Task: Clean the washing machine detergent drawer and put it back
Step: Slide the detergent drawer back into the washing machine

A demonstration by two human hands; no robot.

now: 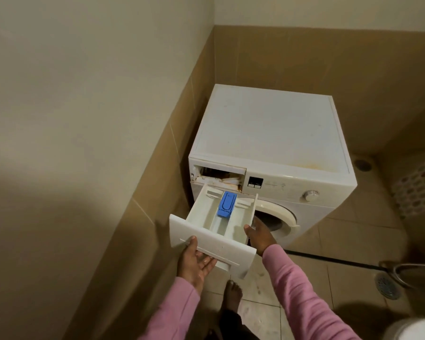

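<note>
Hands (196, 260) hold drawer (214, 227) (w/ blue insert)

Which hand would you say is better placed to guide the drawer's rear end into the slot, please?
Right, probably. The right hand grips the detergent drawer along its side, nearer the open slot; the left hand supports the front panel from below.

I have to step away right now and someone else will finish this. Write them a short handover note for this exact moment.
Left hand: palm up under the drawer's front panel, supporting it.
Right hand: gripping the drawer's right side wall.
Detergent drawer: held out in front of the washing machine, its back end right at the open slot. Blue insert sits in the middle compartment.
Done: drawer looks clean, though I cannot tell for sure.
Left: seat the drawer fully. The slot shows brown residue.
</note>
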